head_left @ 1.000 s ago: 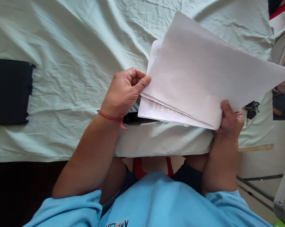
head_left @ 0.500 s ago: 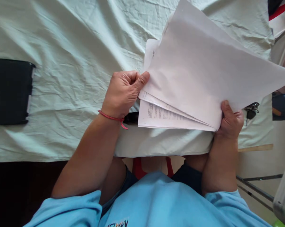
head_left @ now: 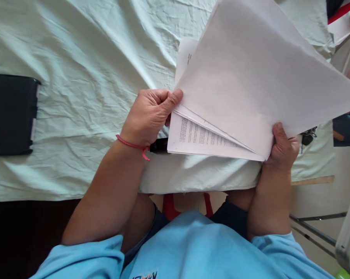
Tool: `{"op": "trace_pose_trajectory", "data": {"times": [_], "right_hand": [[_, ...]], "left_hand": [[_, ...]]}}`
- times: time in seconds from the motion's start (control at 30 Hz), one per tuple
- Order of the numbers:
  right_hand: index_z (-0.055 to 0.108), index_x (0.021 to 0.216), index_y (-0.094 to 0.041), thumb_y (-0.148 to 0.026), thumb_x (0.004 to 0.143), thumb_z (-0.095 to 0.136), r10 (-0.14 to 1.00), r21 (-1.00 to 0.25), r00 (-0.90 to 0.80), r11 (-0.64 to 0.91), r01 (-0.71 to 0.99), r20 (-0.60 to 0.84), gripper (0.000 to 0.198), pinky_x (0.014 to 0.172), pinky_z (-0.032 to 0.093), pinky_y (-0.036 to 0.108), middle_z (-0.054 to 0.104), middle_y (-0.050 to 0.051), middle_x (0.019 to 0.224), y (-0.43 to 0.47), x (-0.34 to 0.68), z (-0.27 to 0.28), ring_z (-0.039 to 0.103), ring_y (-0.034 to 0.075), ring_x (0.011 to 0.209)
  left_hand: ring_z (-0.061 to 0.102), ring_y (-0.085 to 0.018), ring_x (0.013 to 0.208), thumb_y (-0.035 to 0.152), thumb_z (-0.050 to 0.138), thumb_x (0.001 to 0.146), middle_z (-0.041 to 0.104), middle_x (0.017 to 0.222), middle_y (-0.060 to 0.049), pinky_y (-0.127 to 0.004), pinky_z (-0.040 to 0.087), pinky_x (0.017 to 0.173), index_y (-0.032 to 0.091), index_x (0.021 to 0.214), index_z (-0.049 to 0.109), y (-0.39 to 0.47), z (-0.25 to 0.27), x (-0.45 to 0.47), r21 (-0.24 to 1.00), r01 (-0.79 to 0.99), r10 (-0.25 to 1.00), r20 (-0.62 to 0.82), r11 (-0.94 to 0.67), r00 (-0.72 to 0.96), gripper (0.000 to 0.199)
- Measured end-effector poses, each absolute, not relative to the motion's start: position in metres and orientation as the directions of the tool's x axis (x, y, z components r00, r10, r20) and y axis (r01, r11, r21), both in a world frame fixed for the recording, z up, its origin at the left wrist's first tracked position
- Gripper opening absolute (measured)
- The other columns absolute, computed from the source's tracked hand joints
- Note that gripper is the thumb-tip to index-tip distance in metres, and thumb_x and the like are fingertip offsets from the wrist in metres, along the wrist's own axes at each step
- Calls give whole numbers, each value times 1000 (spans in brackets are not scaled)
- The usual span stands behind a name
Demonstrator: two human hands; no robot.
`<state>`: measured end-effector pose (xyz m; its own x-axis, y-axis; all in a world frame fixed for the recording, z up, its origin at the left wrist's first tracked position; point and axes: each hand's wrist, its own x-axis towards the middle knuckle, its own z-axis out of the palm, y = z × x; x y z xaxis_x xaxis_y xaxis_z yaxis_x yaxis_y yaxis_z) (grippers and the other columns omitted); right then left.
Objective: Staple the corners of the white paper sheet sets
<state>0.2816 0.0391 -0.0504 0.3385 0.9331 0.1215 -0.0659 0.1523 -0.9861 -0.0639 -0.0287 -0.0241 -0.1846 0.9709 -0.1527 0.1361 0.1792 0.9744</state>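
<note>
A sheaf of white paper sheets [head_left: 238,73] is held above the cloth-covered table, its blank top side facing me. My left hand [head_left: 154,112] pinches the left edge of the upper sheets between thumb and fingers. Below them, a printed sheet [head_left: 200,137] with lines of small text shows where the stack fans apart. My right hand [head_left: 282,145] grips the lower right corner, thumb on top, its other fingers mostly hidden beneath. Partly covered by my left wrist and the paper lies a black object [head_left: 159,145], whose kind I cannot tell.
A black case-like object [head_left: 12,114] rests at the left on the pale green tablecloth [head_left: 90,58]. Keys [head_left: 307,136] lie just beyond my right hand. Metal bars [head_left: 320,217] stand at the lower right, past the table's edge.
My left hand has lifted the upper sheets slightly, so the gap over the printed sheet is wider. The right hand keeps its grip on the corner.
</note>
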Motion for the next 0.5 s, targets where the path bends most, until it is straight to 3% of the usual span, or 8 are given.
{"op": "trace_pose_trajectory", "data": {"times": [0.17, 0.27, 0.33, 0.43, 0.5], "right_hand": [[83, 98, -21, -44, 70, 104, 904, -971, 388, 228, -76, 182, 42, 132, 63, 51, 84, 3, 123, 37, 278, -49, 81, 25, 130], [82, 101, -23, -48, 68, 104, 897, -960, 386, 266, -87, 214, 47, 138, 58, 56, 83, 2, 124, 38, 281, -51, 77, 28, 140], [81, 103, -23, -50, 63, 105, 902, -951, 363, 291, -107, 235, 54, 140, 55, 61, 82, 3, 133, 39, 283, -52, 73, 30, 148], [79, 100, -23, -46, 56, 107, 908, -943, 347, 301, -144, 237, 57, 139, 56, 63, 78, 3, 144, 42, 283, -53, 66, 31, 156], [77, 96, -23, -43, 53, 107, 905, -943, 362, 295, -153, 224, 57, 138, 56, 63, 78, 2, 144, 42, 282, -52, 64, 31, 157]], "left_hand": [[58, -11, 78, 57, 99, 93, 69, 80, 6, -33, 46, 73, 21, 86, 79, -27, -18, -63, 1000, 17, 954, -11, 17, -298, 42], [68, -11, 94, 52, 100, 99, 77, 96, 7, -34, 52, 91, 22, 106, 83, -20, -29, -65, 982, 31, 943, 187, -185, -275, 35], [71, -14, 89, 64, 97, 98, 78, 95, 3, -35, 54, 85, 25, 108, 85, -10, -44, -67, 885, 75, 833, 459, -460, -309, 42], [70, -17, 81, 63, 100, 94, 77, 91, 1, -34, 55, 78, 30, 112, 87, 5, -65, -67, 778, 97, 707, 608, -620, -360, 40], [66, -16, 77, 59, 102, 93, 75, 88, 2, -32, 53, 74, 30, 109, 87, 9, -70, -65, 747, 91, 664, 633, -658, -398, 36]]}}
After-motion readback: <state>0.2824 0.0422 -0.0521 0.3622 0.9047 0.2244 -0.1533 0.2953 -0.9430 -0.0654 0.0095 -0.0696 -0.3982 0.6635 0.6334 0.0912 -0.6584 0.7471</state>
